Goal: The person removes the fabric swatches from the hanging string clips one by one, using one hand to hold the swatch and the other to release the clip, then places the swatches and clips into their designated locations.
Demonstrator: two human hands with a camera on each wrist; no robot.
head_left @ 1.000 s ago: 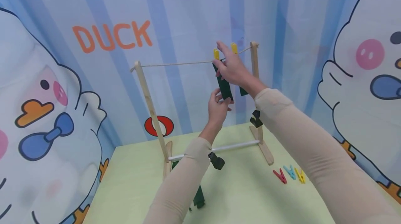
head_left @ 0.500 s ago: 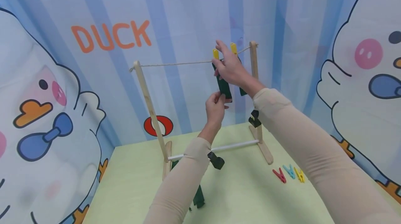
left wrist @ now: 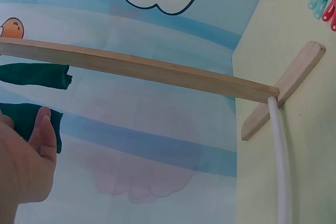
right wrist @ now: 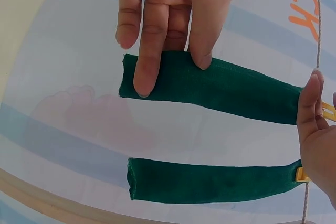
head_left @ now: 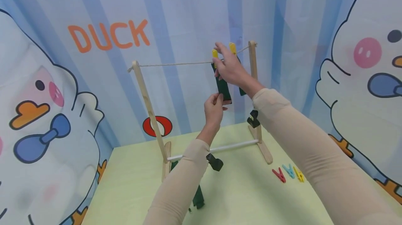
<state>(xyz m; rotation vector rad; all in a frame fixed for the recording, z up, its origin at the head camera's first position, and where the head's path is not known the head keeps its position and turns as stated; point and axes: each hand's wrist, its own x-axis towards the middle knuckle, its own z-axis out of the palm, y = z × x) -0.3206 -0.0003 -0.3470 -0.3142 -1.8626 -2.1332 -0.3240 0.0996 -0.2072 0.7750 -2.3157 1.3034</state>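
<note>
A dark green strip of cloth hangs from a rope, with a yellow clothespin at its top. My left hand pinches its lower end; in the left wrist view the thumb lies flat on the cloth. My right hand is at the top, its fingers extended around the clothespin and touching the strip's upper end. A second green strip hangs beside it from another yellow clothespin, partly hidden by my right hand in the head view.
Two wooden posts carry the rope, joined low down by a white rod. Red, blue and yellow clothespins lie on the table at right. More green cloth lies under my left forearm.
My left hand has shifted slightly down and left along the strip's lower end, its fingers closing into a pinch. The right hand stays at the clothespin. The view has turned slightly.
</note>
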